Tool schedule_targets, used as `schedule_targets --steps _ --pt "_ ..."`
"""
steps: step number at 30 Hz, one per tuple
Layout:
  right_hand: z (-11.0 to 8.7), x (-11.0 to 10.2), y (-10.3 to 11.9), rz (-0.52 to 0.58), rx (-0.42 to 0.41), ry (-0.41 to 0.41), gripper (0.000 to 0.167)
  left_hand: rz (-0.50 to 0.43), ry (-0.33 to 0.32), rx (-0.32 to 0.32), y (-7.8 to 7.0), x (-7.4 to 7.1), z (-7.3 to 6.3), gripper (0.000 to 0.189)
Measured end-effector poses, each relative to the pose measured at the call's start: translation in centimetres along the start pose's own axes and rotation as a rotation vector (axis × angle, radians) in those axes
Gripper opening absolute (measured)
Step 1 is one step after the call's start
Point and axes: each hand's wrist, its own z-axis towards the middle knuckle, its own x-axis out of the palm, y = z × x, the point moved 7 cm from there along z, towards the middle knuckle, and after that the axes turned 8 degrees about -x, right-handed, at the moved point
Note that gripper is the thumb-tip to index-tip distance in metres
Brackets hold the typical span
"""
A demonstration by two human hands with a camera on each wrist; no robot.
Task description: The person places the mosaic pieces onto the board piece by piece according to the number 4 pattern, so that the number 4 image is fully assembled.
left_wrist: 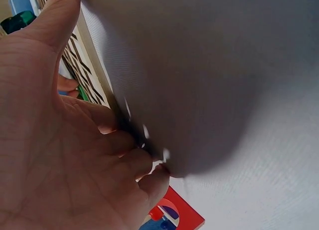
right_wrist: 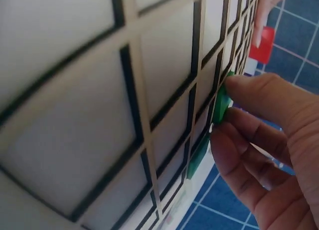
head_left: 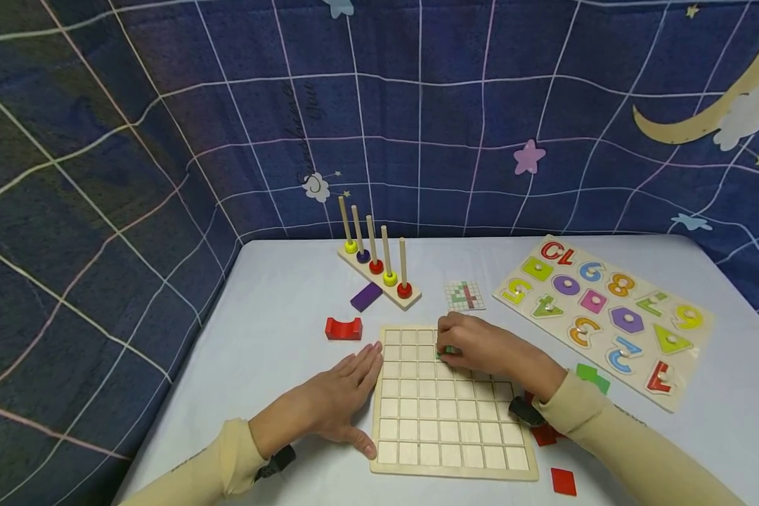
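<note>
A pale wooden grid board (head_left: 452,474) lies on the white table in the head view. My left hand (head_left: 336,399) rests flat along its left edge, the fingers straight and the thumb near the lower left corner. Over the upper part of the board, my right hand (head_left: 481,346) pinches a small green square tile (right_wrist: 222,103) between thumb and fingers, against the grid. In the right wrist view another green tile (right_wrist: 198,159) sits in a cell just beyond those fingers. The right hand partly hides the board's upper right cells.
A small pattern card (head_left: 464,296) lies behind the board. Loose green tiles (head_left: 592,377) and a red tile (head_left: 563,482) lie to the right, near a number puzzle (head_left: 664,337). At the back left are a peg stacker (head_left: 405,302), a purple block (head_left: 366,296) and a red arch block (head_left: 344,329).
</note>
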Motion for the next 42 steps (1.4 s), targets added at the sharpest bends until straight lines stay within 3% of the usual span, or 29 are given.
schedule_targets --steps 6,18,27,31,42 --pt "-0.1 0.0 1.0 -0.110 -0.002 -0.016 0.016 0.007 -0.002 0.004 -0.1 -0.1 -0.1 0.145" --pt "-0.6 -0.2 1.7 -0.208 0.025 -0.048 0.017 0.026 -0.004 0.008 -0.1 -0.1 0.2 0.144" --pt "-0.9 0.1 1.9 -0.140 0.045 0.015 0.007 0.037 0.001 -0.010 -0.1 0.1 0.1 0.144" --pt "-1.2 -0.6 2.3 -0.112 0.039 0.000 0.004 0.050 -0.021 -0.009 -0.1 -0.1 0.0 0.143" --pt "-5.5 -3.8 2.5 -0.029 0.113 -0.021 0.018 0.054 -0.029 0.012 -0.3 0.2 -0.3 0.142"
